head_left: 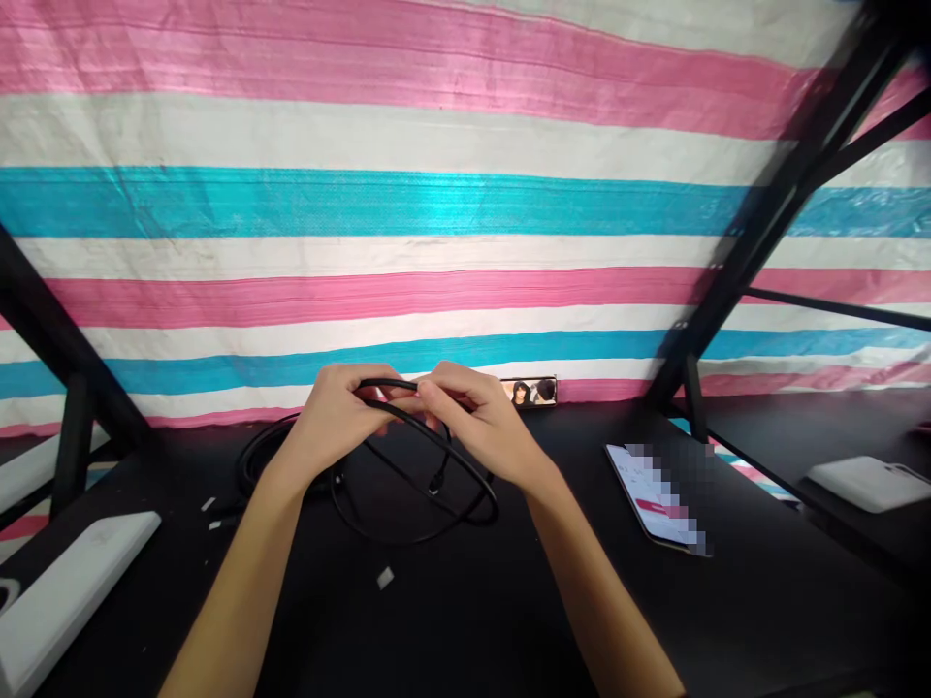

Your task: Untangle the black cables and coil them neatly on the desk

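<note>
Both of my hands are raised over a black table (509, 620) and close together. My left hand (336, 415) is closed around a black cable (465, 475). My right hand (481, 419) pinches the same cable right beside it. The cable hangs below my hands in a loose loop that reaches the table, with a small plug end dangling inside the loop. More coils of black cable (251, 456) lie on the table to the left of my left hand.
A phone (658, 494) with a lit screen lies on the table to the right. White flat devices lie at the left edge (65, 591) and far right (869, 482). Small white scraps (385, 578) dot the table. A striped tarp hangs behind, with black frame bars on both sides.
</note>
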### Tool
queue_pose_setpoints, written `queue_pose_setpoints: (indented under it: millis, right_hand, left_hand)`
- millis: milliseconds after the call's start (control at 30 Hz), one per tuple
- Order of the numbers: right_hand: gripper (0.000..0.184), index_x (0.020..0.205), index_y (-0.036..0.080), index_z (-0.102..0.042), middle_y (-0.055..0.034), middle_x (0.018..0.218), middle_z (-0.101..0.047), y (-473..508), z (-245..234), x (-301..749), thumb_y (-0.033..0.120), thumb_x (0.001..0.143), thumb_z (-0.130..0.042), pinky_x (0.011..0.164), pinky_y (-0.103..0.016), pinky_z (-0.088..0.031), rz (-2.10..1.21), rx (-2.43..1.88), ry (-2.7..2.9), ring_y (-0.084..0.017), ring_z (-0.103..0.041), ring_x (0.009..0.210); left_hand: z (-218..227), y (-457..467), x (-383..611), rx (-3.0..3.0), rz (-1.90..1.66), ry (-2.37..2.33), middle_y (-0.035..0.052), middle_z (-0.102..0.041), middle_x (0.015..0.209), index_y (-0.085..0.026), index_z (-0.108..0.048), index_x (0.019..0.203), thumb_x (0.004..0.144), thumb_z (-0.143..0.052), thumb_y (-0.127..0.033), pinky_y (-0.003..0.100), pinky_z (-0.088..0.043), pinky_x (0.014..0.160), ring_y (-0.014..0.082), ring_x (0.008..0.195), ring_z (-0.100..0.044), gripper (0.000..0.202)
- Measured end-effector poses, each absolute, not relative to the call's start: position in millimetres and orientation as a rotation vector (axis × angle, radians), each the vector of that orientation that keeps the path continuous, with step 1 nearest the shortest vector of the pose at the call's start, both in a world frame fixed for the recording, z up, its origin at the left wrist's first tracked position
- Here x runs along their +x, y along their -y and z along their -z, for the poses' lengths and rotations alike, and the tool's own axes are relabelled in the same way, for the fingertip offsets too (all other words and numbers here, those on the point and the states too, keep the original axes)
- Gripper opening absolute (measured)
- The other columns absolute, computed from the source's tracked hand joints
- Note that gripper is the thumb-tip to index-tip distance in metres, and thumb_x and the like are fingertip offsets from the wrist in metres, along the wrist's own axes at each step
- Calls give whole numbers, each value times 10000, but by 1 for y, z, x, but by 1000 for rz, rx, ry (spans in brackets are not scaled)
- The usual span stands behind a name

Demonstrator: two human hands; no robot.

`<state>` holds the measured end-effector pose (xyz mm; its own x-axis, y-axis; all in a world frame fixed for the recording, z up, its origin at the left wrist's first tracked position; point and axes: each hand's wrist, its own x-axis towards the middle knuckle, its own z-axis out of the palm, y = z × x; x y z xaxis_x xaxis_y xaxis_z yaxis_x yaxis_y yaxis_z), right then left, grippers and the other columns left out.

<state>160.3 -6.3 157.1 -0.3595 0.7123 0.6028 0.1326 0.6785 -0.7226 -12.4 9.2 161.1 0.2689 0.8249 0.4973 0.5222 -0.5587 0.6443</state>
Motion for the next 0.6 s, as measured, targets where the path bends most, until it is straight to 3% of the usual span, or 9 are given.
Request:
queue_pose_setpoints:
  millis: [67, 100, 200, 267, 367, 433, 500, 600]
  right_hand:
    - [231, 990, 223, -653, -35, 956, -646, 9, -156, 159, 360, 821, -577, 671, -256, -492, -790, -675, 1852, -132, -608, 785]
    - [302, 1066, 234, -622, -36, 980, -643, 10, -155, 159, 343, 784, -624, 671, -259, -501, -840, -682, 1856, -137, -610, 798]
    - [519, 1236, 264, -514, -5, 811, -639, 14, -154, 160, 292, 741, -668, 511, -228, -488, -967, -728, 1875, -118, -585, 620]
    - [490, 1259, 264, -503, 20, 683, -605, 15, -156, 160, 293, 783, -618, 399, -202, -424, -988, -768, 1848, -92, -520, 482]
    - [323, 1134, 244, -611, 22, 660, -602, 11, -160, 163, 309, 820, -571, 340, -190, -360, -943, -776, 1797, -54, -432, 384]
    - [253, 1030, 225, -666, 33, 605, -581, 7, -162, 168, 320, 808, -591, 320, -185, -324, -900, -771, 1751, -39, -385, 351]
    - [236, 968, 200, -689, 60, 484, -504, 2, -165, 178, 336, 788, -620, 303, -182, -275, -842, -787, 1660, -36, -340, 322]
    - [273, 966, 187, -695, 86, 408, -410, -2, -168, 197, 360, 759, -654, 289, -189, -210, -741, -798, 1470, -32, -283, 297]
  left_hand:
    - [-160, -10, -12, 2113, -1197, -1315, -22, -574, 497, -175, -647, 589, 673, -555, -200, 215, -385, 470, 128, 505, -534, 127]
    - [-160, -10, -11, 2085, -1235, -1348, -27, -567, 483, -177, -644, 572, 654, -540, -174, 211, -369, 459, 123, 492, -524, 132]
    - [-159, -11, -10, 2019, -1378, -1411, -45, -551, 461, -194, -663, 599, 609, -491, -116, 201, -343, 440, 110, 467, -501, 190]
    - [-158, -12, -9, 2000, -1450, -1432, -55, -501, 410, -203, -670, 605, 620, -489, -121, 200, -323, 423, 104, 433, -468, 199]
    - [-158, -12, -10, 2027, -1483, -1381, -44, -509, 424, -198, -674, 632, 685, -560, -207, 210, -343, 442, 109, 448, -480, 126]
    - [-160, -13, -12, 2079, -1473, -1303, -14, -603, 548, -194, -682, 739, 698, -634, -298, 231, -402, 511, 136, 547, -552, 122]
    - [-163, -14, -15, 2161, -1490, -1228, 33, -681, 793, -204, -662, 914, 671, -693, -362, 278, -456, 645, 187, 741, -613, 291]
    - [-166, -16, -22, 2253, -1598, -1176, 74, -618, 1131, -234, -572, 1103, 656, -716, -383, 350, -444, 811, 235, 985, -579, 492]
